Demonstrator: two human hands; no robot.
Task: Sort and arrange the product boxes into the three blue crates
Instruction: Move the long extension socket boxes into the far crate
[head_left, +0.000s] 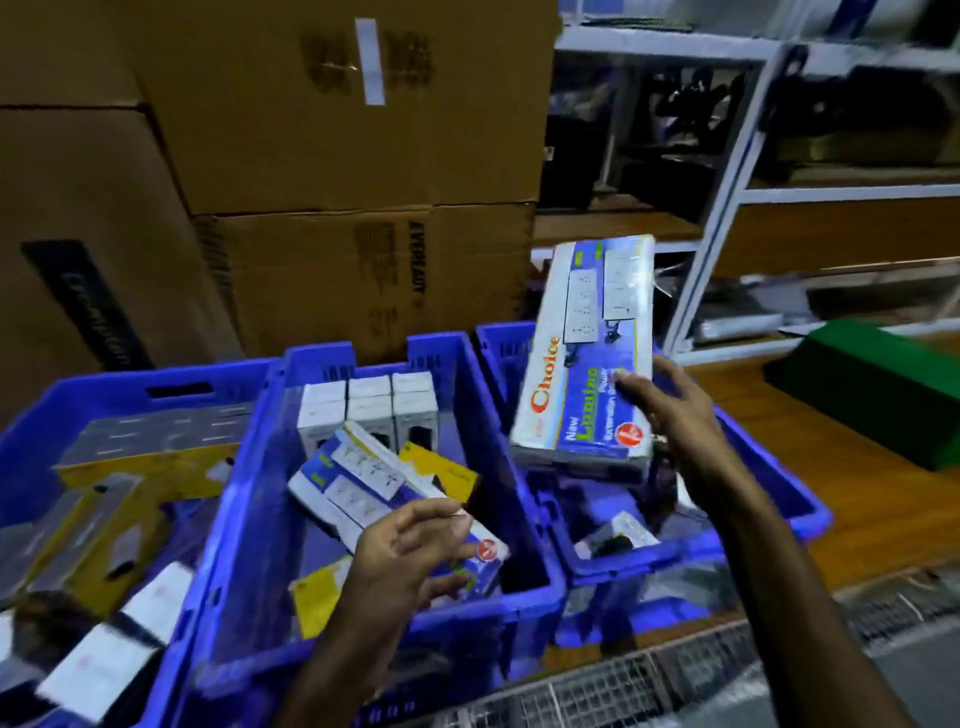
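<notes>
Product boxes (369, 410) in middle crate (249, 499), left crate (130, 384) likewise

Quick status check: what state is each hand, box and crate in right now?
Left hand: gripping a blue-white box, tilted over the middle crate.
Right hand: holding the Choice box, raised over the right crate.
Left crate: holds jumbled yellow boxes.
White boxes: upright in a row.

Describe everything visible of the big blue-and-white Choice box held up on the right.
The flat blue-and-white cardboard Choice box shows red "Choice" lettering, green "New Lumino" text, a round red badge and pictures of white power strips. It looks glossy, perhaps film-wrapped. It is tilted, raised over the right blue plastic crate. The right hand grips its right edge.
</notes>
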